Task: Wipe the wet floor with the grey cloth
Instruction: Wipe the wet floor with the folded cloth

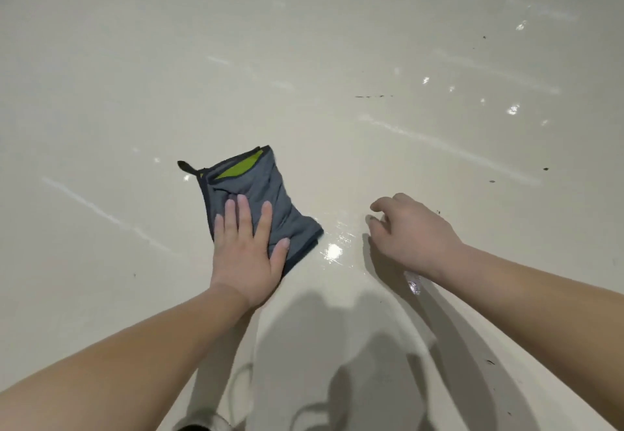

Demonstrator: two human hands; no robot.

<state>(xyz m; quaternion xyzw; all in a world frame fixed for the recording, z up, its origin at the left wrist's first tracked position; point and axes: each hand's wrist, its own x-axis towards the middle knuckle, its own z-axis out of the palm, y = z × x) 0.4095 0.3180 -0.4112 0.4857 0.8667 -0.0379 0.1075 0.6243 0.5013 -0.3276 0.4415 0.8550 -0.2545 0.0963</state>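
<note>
The grey cloth point(266, 194), folded, with a green inner side and a dark hanging loop at its far left corner, lies on the cream floor point(337, 59). My left hand point(248, 251) rests flat on the cloth's near half, fingers spread, pressing it down. A shiny wet patch point(336, 248) sits right beside the cloth's near right corner. My right hand point(410, 231) hovers low over the floor to the right of that patch, fingers loosely curled, holding nothing.
More wet glints point(513, 109) shine at the far right, and another wet streak point(414, 283) shows under my right wrist. Small dark specks point(374, 96) dot the floor. My shadow falls over the near floor.
</note>
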